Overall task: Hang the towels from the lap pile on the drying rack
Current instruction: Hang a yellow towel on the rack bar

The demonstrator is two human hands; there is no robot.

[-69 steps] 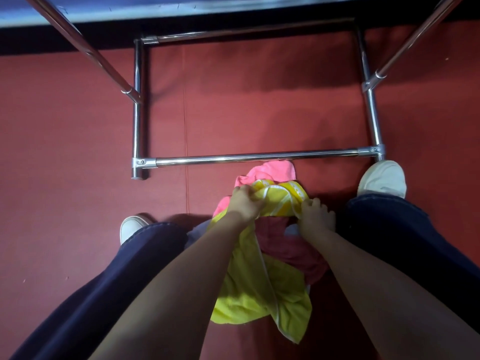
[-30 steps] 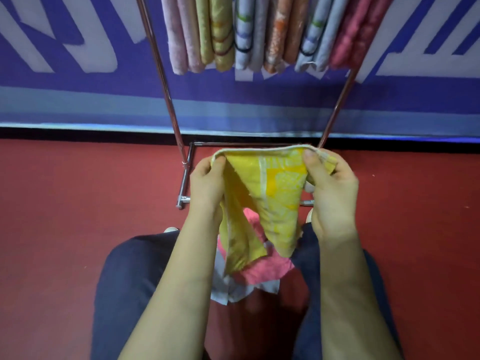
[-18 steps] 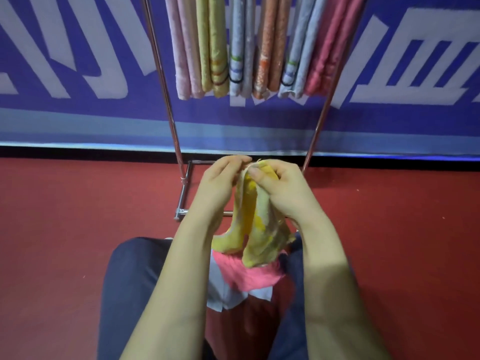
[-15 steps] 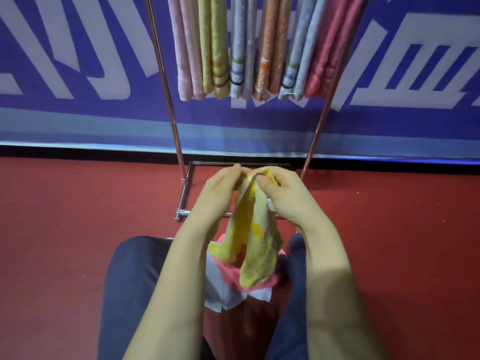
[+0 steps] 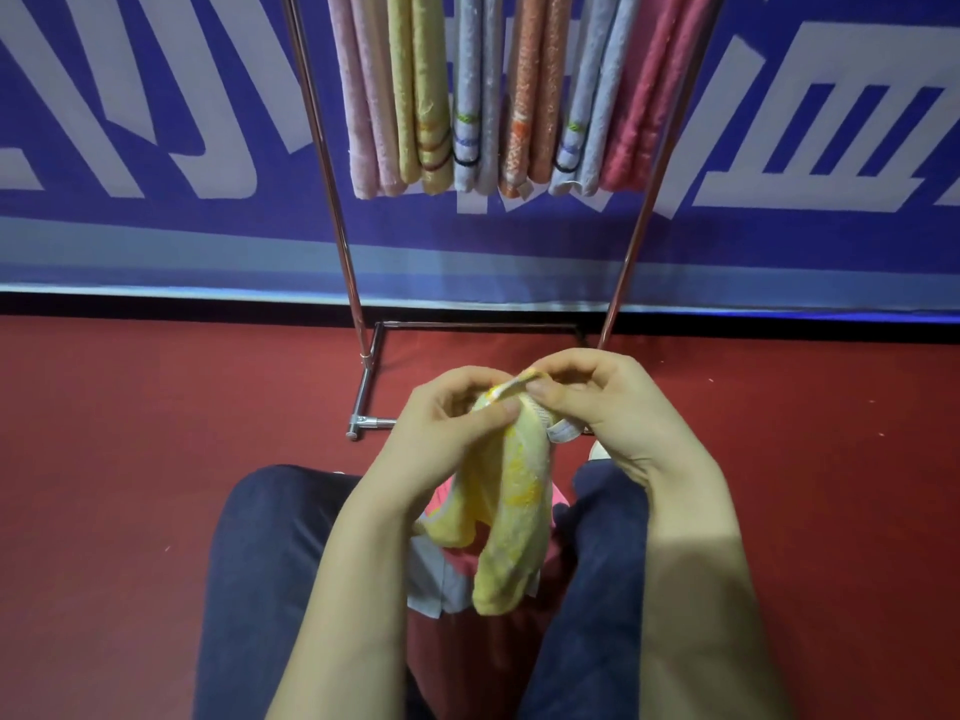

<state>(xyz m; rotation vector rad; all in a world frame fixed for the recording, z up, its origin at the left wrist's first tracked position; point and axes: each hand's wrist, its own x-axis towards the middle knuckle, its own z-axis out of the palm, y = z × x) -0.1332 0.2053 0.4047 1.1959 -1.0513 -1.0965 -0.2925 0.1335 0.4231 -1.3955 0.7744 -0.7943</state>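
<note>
The task looks well advanced but unfinished: a row of folded towels (image 5: 519, 96) already hangs side by side between the uprights of the drying rack (image 5: 343, 241). The top rail is out of view. One yellow towel (image 5: 519, 491) is in hand, raised above the lap and not yet on the rack. The left hand (image 5: 457, 423) and right hand (image 5: 608, 402) meet at its top edge, the fingers (image 5: 498, 410) of each pinched on the hem, almost touching the other hand's. The cloth droops in two loose folds between the knees. Under it the lap pile (image 5: 434, 584) still holds at least a pink and a pale towel, so several hangings probably remain. Compared with a second ago, when the yellow towel was stretched wide and flat between hands held well apart, the hands have now come together and doubled it into a narrow strip. Earlier still it lay on the pile with both hands down at the lap. Half a second ago the grip was much the same, with the cloth hanging a little lower.
</note>
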